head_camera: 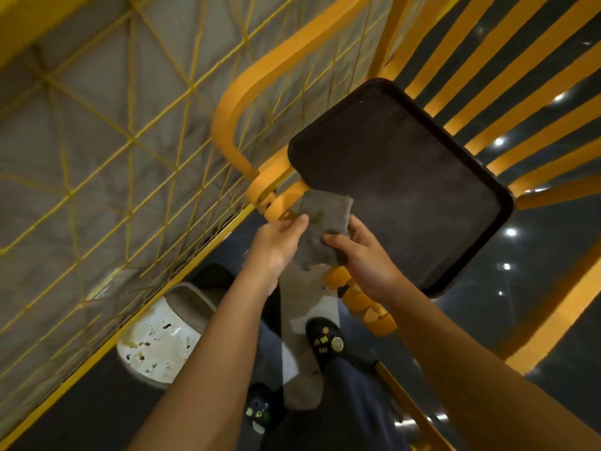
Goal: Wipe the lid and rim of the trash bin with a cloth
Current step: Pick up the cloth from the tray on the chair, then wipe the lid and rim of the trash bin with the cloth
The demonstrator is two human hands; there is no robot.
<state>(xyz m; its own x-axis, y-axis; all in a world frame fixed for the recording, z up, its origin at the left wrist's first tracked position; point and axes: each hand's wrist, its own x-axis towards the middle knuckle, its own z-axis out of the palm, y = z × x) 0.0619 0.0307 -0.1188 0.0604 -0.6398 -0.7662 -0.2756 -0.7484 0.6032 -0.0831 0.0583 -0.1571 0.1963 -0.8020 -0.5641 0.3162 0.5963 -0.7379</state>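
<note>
A long grey cloth (300, 336) hangs down between my hands, its upper end bunched near the edge of a dark tray. My left hand (276, 245) pinches the cloth's upper left part. My right hand (361, 255) grips the bunched cloth from the right. A white trash bin (156, 346) with a grey swing lid (190, 307) stands on the floor at lower left, against the yellow fence; its white top is speckled with dark stains. Both hands are well above and to the right of the bin.
A dark rectangular tray (403, 187) rests on a yellow slatted frame (507, 102) at right. A yellow wire-mesh fence (113, 151) with a thick yellow rail (234, 102) fills the left. My black shoes (325, 340) stand on the dark glossy floor (536, 271).
</note>
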